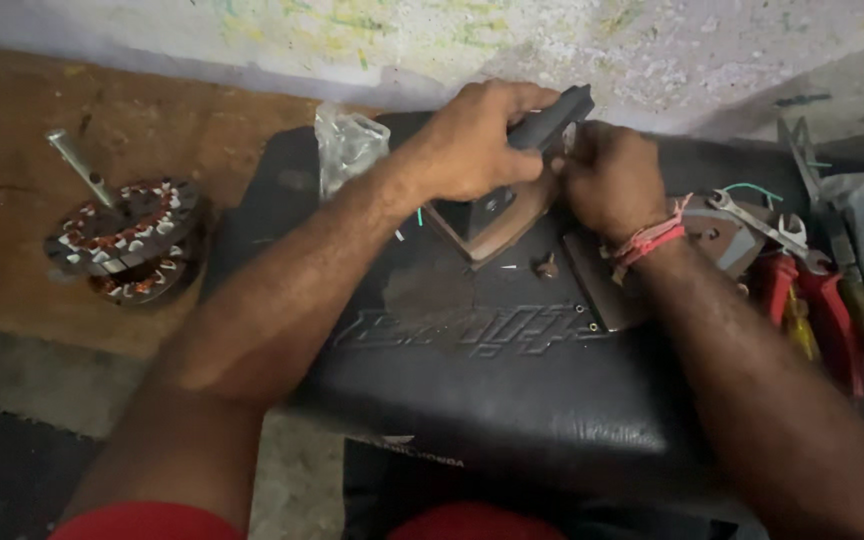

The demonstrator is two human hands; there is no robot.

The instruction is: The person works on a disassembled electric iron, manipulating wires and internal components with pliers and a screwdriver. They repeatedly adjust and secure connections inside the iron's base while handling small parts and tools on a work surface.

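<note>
With our left hand [472,145] clamped on the old clothes iron [507,205] tilted atop the black seat cushion [512,370], and our right hand [607,180] closed at its rear, a slip could topple the iron onto the loose screw [548,267] just beside it.

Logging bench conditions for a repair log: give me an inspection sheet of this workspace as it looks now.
Surface: black padded seat-like cushion over a brown floor.
Job's things: brown-soled clothes iron with dark handle, tilted; loose screw beside it.
Clutter: copper-wound motor stator, clear plastic bag, red-handled pliers, spanner.
Grippers: left hand grips the handle; right hand at the iron's rear.
Cables: thin green wire.
Surroundings: paint-spattered wall.
</note>
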